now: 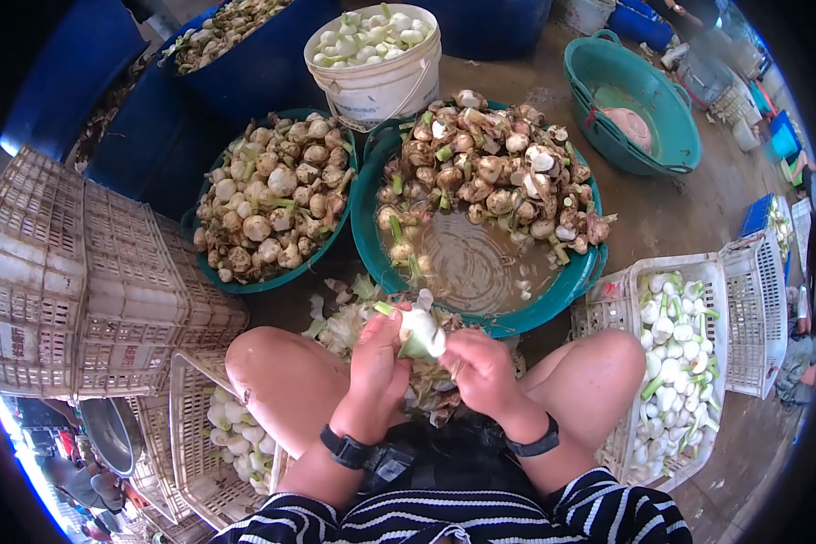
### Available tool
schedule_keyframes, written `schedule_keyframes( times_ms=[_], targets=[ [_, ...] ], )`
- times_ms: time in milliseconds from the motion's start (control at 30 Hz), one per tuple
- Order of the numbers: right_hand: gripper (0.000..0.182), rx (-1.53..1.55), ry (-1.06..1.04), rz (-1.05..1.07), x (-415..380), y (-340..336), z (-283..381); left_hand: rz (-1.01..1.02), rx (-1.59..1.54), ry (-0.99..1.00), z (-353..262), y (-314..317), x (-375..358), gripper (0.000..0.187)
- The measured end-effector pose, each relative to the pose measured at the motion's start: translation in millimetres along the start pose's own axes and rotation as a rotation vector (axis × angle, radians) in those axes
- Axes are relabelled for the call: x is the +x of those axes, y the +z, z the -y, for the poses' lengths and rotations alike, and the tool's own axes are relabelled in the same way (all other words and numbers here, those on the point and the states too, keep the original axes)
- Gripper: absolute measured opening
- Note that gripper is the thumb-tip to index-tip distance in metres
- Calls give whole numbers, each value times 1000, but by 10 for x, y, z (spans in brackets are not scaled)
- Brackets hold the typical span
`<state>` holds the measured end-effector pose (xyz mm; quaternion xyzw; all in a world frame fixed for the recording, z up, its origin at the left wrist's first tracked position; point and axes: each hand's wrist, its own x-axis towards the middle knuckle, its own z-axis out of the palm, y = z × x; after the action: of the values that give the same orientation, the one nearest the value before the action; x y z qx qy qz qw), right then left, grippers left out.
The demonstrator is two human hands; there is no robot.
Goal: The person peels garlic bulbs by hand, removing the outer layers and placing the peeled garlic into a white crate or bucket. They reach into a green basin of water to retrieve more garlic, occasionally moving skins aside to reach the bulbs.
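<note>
My left hand [378,358] grips a white bulb [422,328] with a short green stem, held between my knees. My right hand [479,364] touches the same bulb from the right, fingers curled at its base. Peeled skins and green leaves [343,325] lie in a heap under my hands. Just beyond stands a teal basin [372,238] with water and a heap of unpeeled brownish bulbs [494,172].
A second teal basin of unpeeled bulbs [267,195] sits at left. A white bucket [376,86] of cleaned bulbs is behind. White crates with cleaned bulbs stand at right [675,349] and lower left [231,440]. Stacked empty crates [82,281] at left, another teal basin [639,100] far right.
</note>
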<state>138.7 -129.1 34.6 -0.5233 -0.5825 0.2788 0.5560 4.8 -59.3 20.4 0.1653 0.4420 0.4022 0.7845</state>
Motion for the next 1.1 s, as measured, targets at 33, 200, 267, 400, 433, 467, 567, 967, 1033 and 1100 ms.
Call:
schedule_keyframes(
  times_ms=[33, 200, 267, 400, 433, 467, 567, 967, 1033, 1100],
  targets=[
    [9, -1, -1, -1, 6, -3, 12, 6, -23, -35, 23, -8, 18, 19],
    [20, -217, -316, 172, 2, -51, 137, -79, 4, -105, 29, 57, -13, 20],
    [19, -307, -341, 259, -46, -63, 175, -222, -69, -250, 30, 74, -25, 18],
    [14, -207, -430, 512, -268, 30, 318, -379, -258, -184, -109, -181, 270, 23],
    [15, -172, -428, 451, -255, 22, 370, -268, -212, -100, -204, -212, 327, 20],
    [19, -249, -369, 355, -181, -24, 309, -232, -129, -40, -266, -226, 341, 16],
    [45, -323, 27, 204, 68, -175, 27, -154, 80, 21, -347, -81, 129, 13],
    [18, 485, 548, -226, 316, 466, -434, 268, 264, 259, -54, 174, 37, 40],
    [17, 14, 270, -297, 356, 358, -378, 137, 164, 221, -6, 122, 101, 39],
    [14, -253, -27, -605, 451, 88, -203, -96, -203, -193, -59, -9, 143, 34]
  ],
)
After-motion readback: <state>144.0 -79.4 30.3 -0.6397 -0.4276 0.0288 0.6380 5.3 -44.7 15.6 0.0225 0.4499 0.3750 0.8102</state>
